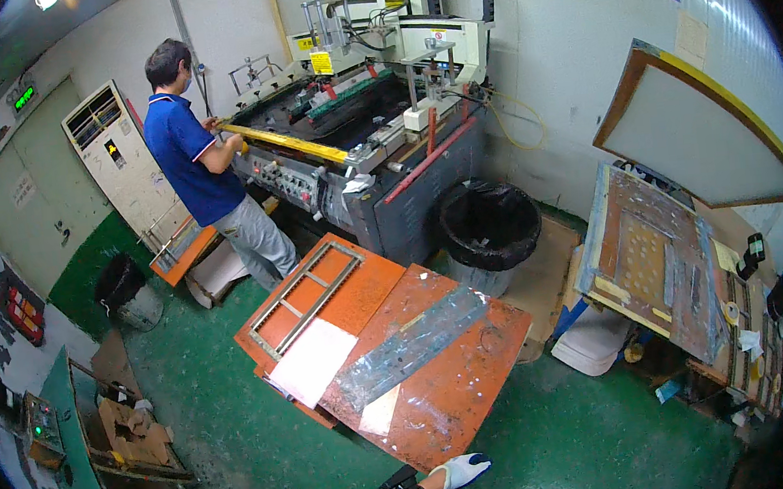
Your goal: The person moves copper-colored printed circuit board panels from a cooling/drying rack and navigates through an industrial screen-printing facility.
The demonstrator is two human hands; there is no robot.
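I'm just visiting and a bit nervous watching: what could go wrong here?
The white-and-blue gloved hand is close to the near corner of the stained orange tabletop and might knock it. The blue-shirted co-worker has a hand at the long yellow bar on the big grey machine; it could perhaps get pinched.

The person's left hand [462,472], in a white-and-blue glove, is near the closest corner of a worn orange counter [487,353] bearing a long, stained grey strip [415,346]. Beside the strip lies a white rectangular sheet [316,360], near a rectangular metal frame [321,308]. Beyond, a co-worker in a blue shirt [183,156] stands at a large grey machine [429,189], arms toward its long yellow bar [286,142].
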